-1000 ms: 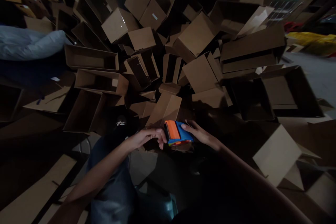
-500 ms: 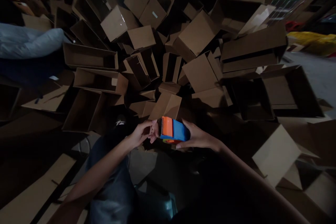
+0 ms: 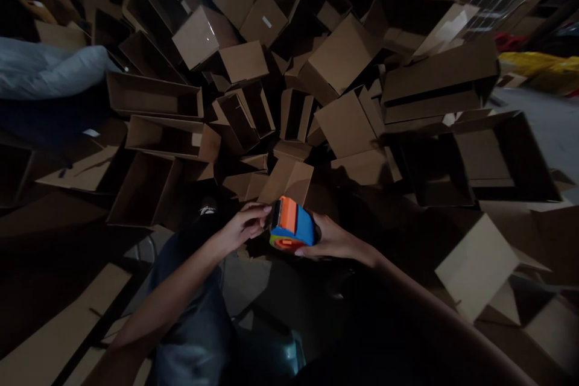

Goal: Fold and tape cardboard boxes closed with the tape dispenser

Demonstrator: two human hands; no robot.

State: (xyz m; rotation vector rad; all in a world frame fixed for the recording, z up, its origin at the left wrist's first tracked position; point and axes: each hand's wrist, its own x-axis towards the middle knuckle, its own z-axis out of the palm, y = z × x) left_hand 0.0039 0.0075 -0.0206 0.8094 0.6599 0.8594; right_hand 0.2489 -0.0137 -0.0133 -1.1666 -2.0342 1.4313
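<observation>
Between my hands is an orange and blue handheld tape gun (image 3: 292, 226), tilted, with its dark cutter end facing my left hand. My right hand (image 3: 328, 240) wraps it from the right, fingers curling beneath. My left hand (image 3: 246, 226) comes in from the left, fingertips at the cutter end; whether they grip it I cannot tell. Just beyond the tape gun lies an open cardboard box (image 3: 284, 181). No tape roll shows clearly, as the body and my fingers hide it.
Many open cardboard boxes (image 3: 348, 123) lie heaped ahead, with flat cardboard (image 3: 474, 268) at right. My jeans (image 3: 194, 295) and a dark shoe (image 3: 205, 211) are below my hands. A grey-blue bag (image 3: 49, 66) lies left, yellow plastic (image 3: 529, 63) far right.
The tape gun has rotated in my hands and shifted slightly left, its orange end now higher. My left fingers have moved from its side toward the cutter end.
</observation>
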